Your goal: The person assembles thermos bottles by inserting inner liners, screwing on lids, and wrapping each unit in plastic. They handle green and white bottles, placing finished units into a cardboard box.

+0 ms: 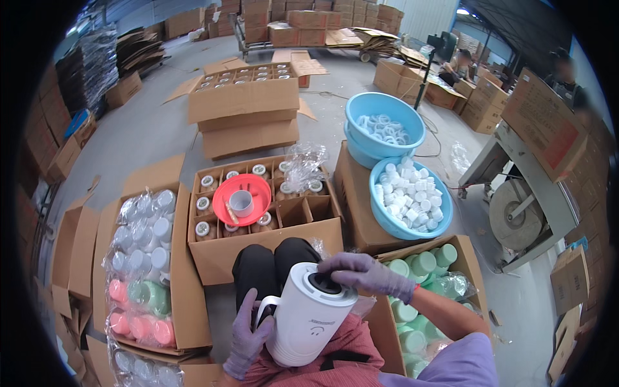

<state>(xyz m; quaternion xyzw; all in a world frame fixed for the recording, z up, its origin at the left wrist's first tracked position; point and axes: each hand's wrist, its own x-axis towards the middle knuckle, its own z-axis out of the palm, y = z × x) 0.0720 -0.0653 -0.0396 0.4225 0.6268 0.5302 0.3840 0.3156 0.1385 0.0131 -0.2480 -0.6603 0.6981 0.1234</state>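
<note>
The person sits with a white plastic jug with a moulded side handle (308, 316) resting on their lap, tilted a little toward the knees. It is smooth and glossy, with a small dark mark on its side and a dark round opening at the top. The left hand (248, 338), in a thin purple glove, has its fingers curled around the handle and holds the jug steady. The right hand (361, 272), gloved the same way, lies over the mouth of the jug with its fingers bent down into the dark opening; I cannot tell whether they grip anything there.

Just beyond the knees stands an open brown cardboard box with dividers (258, 213), holding capped containers in its cells, with a red round plastic lid (242, 200) lying on top and a small white cup inside it. To the person's left, a cardboard carton of white, green and pink jugs wrapped in clear plastic (142, 271). To the right, a carton of pale green jugs (419, 284), and behind it a light blue plastic basin full of white caps (411, 198), with another blue basin holding white rings (384, 122) further back. The grey concrete floor (148, 129) stretches away to stacked cartons and flattened cardboard along the walls.
</note>
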